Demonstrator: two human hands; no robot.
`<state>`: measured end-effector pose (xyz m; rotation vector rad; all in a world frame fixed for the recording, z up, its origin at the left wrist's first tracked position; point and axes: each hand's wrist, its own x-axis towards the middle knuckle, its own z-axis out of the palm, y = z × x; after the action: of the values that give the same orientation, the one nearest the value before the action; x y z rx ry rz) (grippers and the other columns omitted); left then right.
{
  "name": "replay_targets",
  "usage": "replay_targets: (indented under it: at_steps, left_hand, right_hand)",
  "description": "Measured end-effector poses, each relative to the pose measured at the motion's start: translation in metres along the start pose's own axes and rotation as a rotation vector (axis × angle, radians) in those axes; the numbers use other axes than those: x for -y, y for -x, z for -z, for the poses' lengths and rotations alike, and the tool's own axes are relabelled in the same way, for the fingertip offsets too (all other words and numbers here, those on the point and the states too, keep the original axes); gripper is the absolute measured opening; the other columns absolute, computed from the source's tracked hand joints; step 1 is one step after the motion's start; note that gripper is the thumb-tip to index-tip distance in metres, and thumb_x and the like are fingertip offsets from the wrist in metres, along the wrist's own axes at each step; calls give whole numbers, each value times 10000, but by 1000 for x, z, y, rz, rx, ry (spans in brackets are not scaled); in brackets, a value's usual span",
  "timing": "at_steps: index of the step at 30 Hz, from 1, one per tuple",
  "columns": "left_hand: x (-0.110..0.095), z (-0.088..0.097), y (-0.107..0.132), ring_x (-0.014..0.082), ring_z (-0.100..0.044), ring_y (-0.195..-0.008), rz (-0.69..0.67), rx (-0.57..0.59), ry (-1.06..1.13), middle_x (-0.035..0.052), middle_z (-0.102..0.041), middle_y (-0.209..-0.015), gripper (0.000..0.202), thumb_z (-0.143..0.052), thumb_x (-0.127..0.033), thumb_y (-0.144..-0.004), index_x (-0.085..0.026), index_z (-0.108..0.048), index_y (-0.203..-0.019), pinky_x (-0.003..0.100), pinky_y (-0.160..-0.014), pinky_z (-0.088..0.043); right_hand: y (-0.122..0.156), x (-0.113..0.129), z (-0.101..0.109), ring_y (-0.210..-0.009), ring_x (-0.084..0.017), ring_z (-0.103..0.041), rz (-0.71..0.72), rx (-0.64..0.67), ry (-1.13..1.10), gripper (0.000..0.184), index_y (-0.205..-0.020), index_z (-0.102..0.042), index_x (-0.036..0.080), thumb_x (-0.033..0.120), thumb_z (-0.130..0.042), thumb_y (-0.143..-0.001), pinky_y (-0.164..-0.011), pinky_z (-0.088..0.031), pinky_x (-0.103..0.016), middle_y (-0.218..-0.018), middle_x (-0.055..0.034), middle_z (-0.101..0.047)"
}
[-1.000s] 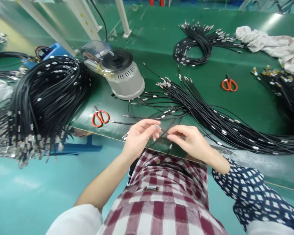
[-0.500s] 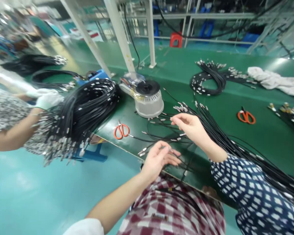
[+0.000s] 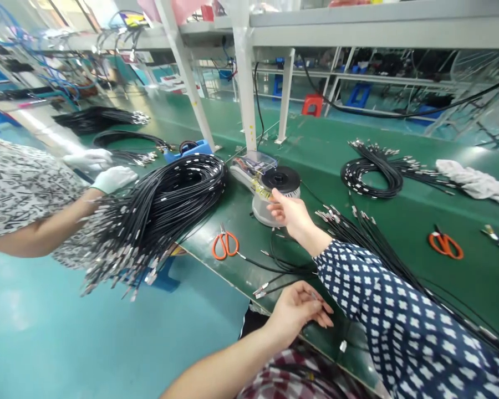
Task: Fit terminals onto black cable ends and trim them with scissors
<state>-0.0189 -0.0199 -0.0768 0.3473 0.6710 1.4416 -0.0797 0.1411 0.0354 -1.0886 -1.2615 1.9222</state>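
My right hand (image 3: 290,213) reaches out to the grey tape dispenser (image 3: 270,185) on the green table (image 3: 403,221); its fingers are together at the dispenser's front edge, and what they pinch is too small to name. My left hand (image 3: 297,310) stays near the table's front edge, fingers curled on a thin black cable (image 3: 274,266) with a metal end. Loose black cables (image 3: 370,238) with metal connectors fan out to the right of the dispenser.
A big bundle of black cables (image 3: 162,210) hangs over the table's left edge. Another person's white-gloved hands (image 3: 103,169) work at the far left. Orange scissors (image 3: 225,244) lie near the edge, another pair (image 3: 446,244) and a white cloth (image 3: 478,183) at right. A coiled cable bundle (image 3: 378,169) lies behind.
My right hand left the cable and travelled forward-left to the tape dispenser. My left hand stayed low with the cable. My view tilted upward, showing the shelf frame and the other person.
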Motion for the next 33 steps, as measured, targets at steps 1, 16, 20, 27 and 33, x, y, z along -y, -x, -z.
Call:
replay_targets:
  at_steps: [1, 16, 20, 27, 33]
  left_hand:
    - [0, 0, 0, 181, -720, -592, 0, 6, 3, 109, -747, -759, 406, -874, -339, -655, -113, -575, -808, 228, -552, -544]
    - [1, 0, 3, 172, -708, -575, 3, 44, 3, 118, -745, -768, 347, -835, -283, -710, -115, -551, -819, 221, -530, -524]
    - [5, 4, 2, 170, -712, -581, -13, 63, -18, 124, -753, -796, 356, -819, -303, -736, -125, -527, -837, 218, -532, -523]
    - [-2, -15, 10, 170, -703, -610, -7, 75, -69, 88, -740, -802, 325, -724, -376, -833, -164, -485, -890, 240, -562, -509]
    - [-21, -45, 17, 72, -517, -541, -39, -44, -273, 26, -644, -750, 311, -710, -422, -836, -134, -606, -885, 208, -506, -342]
  right_hand:
    - [-2, -1, -2, -426, -41, -480, 12, -27, -1, 232, -703, -633, 126, 305, -691, -840, -376, -313, -156, -592, -17, -642]
    - [-27, 57, 22, -934, -256, -606, 813, -215, 1246, 317, -1100, -696, 242, 386, -437, -987, -829, -457, -377, -959, -103, -707]
    - [-9, 52, 27, -1035, -246, -592, 845, -106, 1032, 306, -1180, -650, 236, 353, -443, -988, -879, -454, -365, -1034, -91, -715]
    - [106, 16, 104, -663, -143, -613, 166, 299, 408, 576, -823, -709, 156, 649, -431, -930, -627, -439, -263, -772, -76, -718]
    - [173, 0, 157, -611, -134, -571, 61, 253, 563, 605, -691, -677, 169, 667, -422, -921, -633, -463, -247, -664, -42, -667]
